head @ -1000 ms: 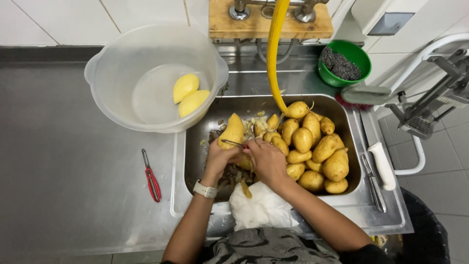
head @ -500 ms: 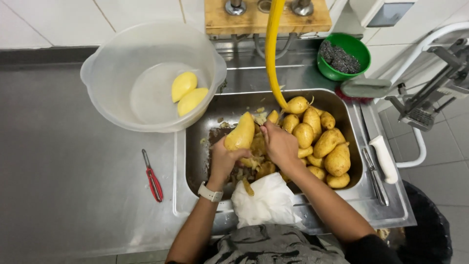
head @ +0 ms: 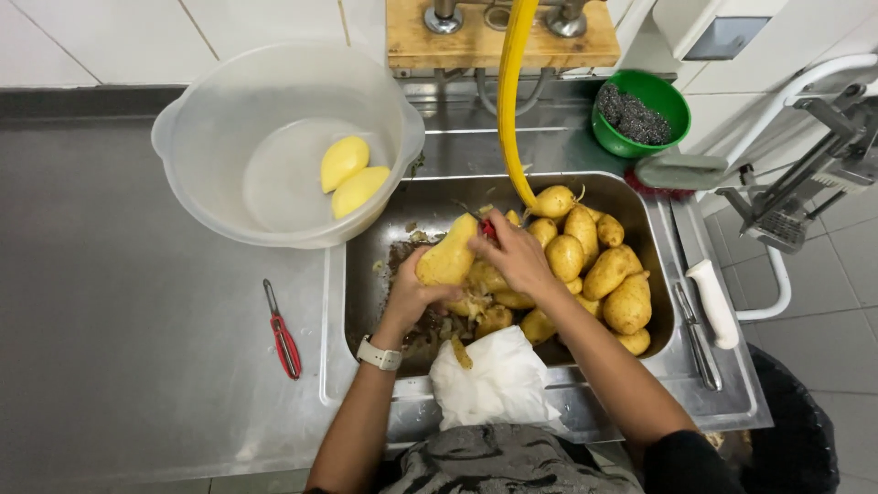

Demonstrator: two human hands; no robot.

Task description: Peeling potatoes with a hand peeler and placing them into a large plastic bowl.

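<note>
Spanning the steel sink (head: 658,229) heaped with unpeeled potatoes, the potato (head: 448,258) lay tilted, long axis running up-right, cupped from below in the left hand (head: 413,295) while the right hand (head: 514,258) clasped a red-handled peeler (head: 483,226) at its upper end.

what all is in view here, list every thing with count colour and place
unpeeled yellow-brown potatoes: about a dozen, right of steel sink
peeled yellow potatoes: two, in bowl
translucent white plastic bowl: one, counter left of sink
red-handled peeler: one, on steel counter
yellow hose: one, hanging into sink
green bowl of steel scourers: one, behind sink
white-handled knife: one, sink's right rim
white cloth: one, front rim
left hand: holds half-peeled potato
right hand: grips small red peeler
</note>
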